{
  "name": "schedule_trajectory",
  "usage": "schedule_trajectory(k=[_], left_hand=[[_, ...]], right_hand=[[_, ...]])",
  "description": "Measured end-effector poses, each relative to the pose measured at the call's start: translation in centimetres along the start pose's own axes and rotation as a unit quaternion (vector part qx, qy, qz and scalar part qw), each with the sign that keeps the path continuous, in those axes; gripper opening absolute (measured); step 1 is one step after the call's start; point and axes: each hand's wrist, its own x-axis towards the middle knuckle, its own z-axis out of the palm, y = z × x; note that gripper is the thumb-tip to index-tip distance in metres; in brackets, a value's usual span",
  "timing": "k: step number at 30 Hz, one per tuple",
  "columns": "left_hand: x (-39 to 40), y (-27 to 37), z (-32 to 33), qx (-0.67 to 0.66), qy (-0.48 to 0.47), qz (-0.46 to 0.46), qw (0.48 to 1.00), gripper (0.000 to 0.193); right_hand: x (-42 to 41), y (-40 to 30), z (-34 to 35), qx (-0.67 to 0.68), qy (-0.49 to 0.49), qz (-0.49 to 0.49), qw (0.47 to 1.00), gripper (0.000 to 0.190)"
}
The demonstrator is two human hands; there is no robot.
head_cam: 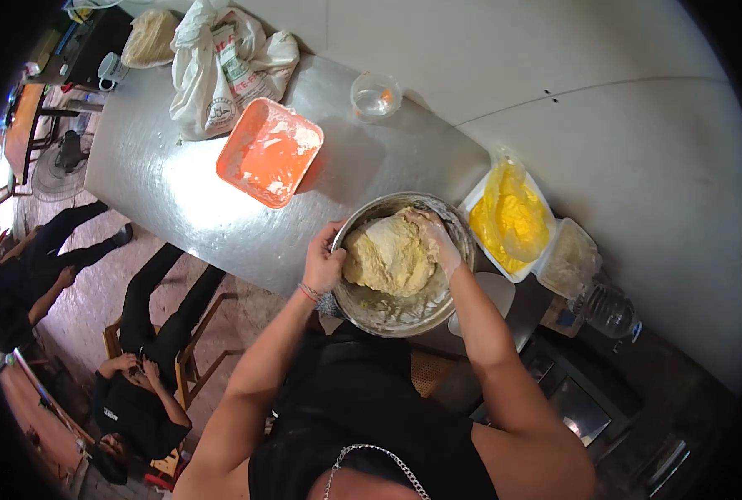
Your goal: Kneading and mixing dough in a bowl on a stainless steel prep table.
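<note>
A large lump of pale yellow dough (386, 253) fills much of a round metal bowl (402, 312) in front of me. Smears of flour and dough coat the bowl's inner wall. My left hand (325, 257) grips the bowl's left rim, thumb over the edge. Inside the bowl, my floury right hand (435, 236) presses against the dough's right side, its fingertips partly hidden at the dough's edge. Left of the bowl stands an orange plastic tub (265, 159) streaked with flour. To the right, a white container (471, 203) holds a plastic bag of bright yellow fat (515, 215).
The bowl is at the front edge of a steel table (158, 169). Flour sacks (205, 94), a mug (113, 70) and a clear cup (376, 98) stand along the wall. A water bottle (605, 310) lies at right. Two people (139, 400) are at the left, one seated.
</note>
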Motion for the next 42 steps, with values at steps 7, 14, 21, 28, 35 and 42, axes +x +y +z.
schedule_trajectory(k=[7, 14, 21, 28, 35, 42], left_hand=[[-0.3, -0.6, 1.1, -0.175, 0.075, 0.011, 0.982, 0.06], [-0.7, -0.3, -1.5, -0.191, 0.048, 0.021, 0.98, 0.058], [0.8, 0.4, -0.1, -0.174, 0.006, 0.024, 0.984, 0.056], [1.1, 0.2, -0.2, -0.17, 0.016, 0.016, 0.985, 0.054], [1.9, 1.3, 0.4, -0.125, 0.01, 0.048, 0.991, 0.051], [0.9, -1.4, -0.5, -0.079, 0.07, 0.062, 0.992, 0.044]], right_hand=[[5.5, -1.9, 7.1, -0.298, -0.413, -0.04, 0.86, 0.031], [-9.9, -14.4, 8.3, -0.479, -0.401, 0.021, 0.78, 0.047], [-15.9, -7.0, 9.9, -0.608, 0.039, -0.268, 0.746, 0.057], [-9.6, 2.0, 9.8, -0.587, -0.05, -0.224, 0.777, 0.068], [-3.8, 6.7, 10.1, -0.617, 0.082, -0.307, 0.72, 0.088], [-7.2, -1.9, 9.6, -0.535, 0.024, -0.305, 0.787, 0.079]])
